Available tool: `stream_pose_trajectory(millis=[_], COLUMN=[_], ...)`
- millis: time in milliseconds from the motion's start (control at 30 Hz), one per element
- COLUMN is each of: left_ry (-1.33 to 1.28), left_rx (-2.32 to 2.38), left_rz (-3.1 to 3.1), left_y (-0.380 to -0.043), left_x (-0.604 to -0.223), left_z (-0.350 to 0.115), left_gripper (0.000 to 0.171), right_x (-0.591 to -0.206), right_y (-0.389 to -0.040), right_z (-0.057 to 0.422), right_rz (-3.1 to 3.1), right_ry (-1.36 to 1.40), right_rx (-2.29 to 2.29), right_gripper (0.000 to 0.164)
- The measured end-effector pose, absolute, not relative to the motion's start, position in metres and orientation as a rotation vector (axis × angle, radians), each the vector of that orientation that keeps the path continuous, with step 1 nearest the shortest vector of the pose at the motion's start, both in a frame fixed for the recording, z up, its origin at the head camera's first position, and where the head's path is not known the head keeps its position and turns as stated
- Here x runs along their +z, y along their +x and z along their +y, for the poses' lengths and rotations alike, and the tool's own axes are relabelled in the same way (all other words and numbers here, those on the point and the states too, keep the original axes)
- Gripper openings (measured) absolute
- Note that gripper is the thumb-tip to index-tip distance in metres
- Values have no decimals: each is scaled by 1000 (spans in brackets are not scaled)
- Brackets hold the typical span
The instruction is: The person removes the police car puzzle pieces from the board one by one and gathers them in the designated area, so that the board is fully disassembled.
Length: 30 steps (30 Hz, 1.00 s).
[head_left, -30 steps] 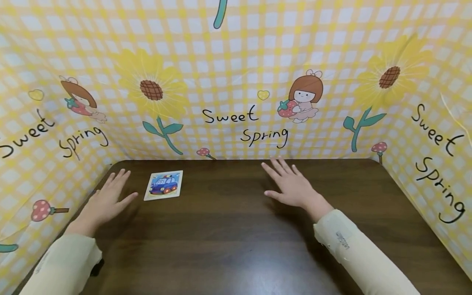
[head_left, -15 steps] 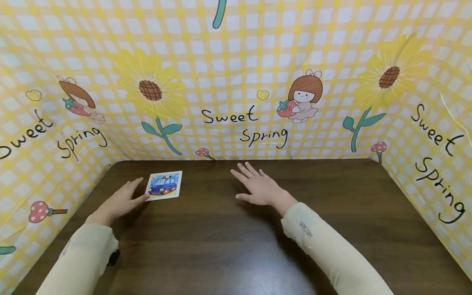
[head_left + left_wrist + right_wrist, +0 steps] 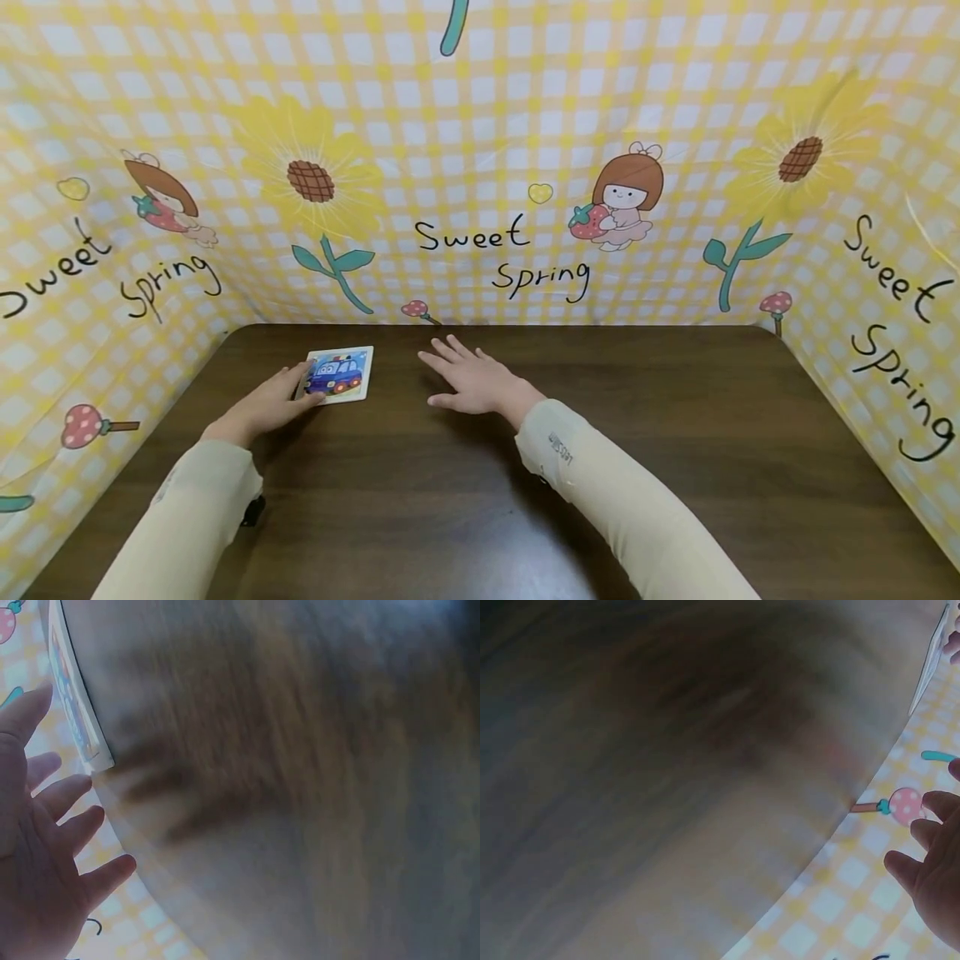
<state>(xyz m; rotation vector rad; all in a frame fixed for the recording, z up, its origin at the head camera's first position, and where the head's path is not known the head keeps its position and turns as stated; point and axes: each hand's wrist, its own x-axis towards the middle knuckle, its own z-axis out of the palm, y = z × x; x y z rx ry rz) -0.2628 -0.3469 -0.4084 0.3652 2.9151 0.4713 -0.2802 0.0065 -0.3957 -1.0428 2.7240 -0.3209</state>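
A square white-edged picture board (image 3: 344,373), printed with a blue cartoon car, lies flat on the dark wooden table (image 3: 420,517) at the back left. My left hand (image 3: 272,402) is at its left side, and in the head view its fingertips and thumb overlap the board's left part. The left wrist view shows that hand (image 3: 52,847) with spread, relaxed fingers beside the board (image 3: 73,694); contact is hard to tell. To the right of the board, my right hand (image 3: 474,379) hovers palm down, fingers spread, holding nothing.
A yellow checked cloth (image 3: 480,150) with sunflowers and lettering rises behind the table and along both sides. The table's back edge (image 3: 600,326) runs just beyond my fingertips.
My left hand has moved right, up to the board's left side. The right hand has moved left across the table towards the board. The board has stayed in place.
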Motion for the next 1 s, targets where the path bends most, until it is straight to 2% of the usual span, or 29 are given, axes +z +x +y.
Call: stream_pose_trajectory(millis=[133,633,1000], left_ry=[359,530,596], left_rx=[448,361,331], left_rz=[2908,2901,2872], left_y=[-263,-256,-250], left_x=[-411,-407,-406], left_z=[-346,-320,-300], left_gripper=[81,68,65], right_x=[-395,-410,-416], right_y=[-283,-286,-285], right_z=[-6,-40,-46], right_rz=[2710,2640,2621], right_ry=[-1062,-1029,-983], right_rx=[-323,-342,-309], right_gripper=[73,69,68])
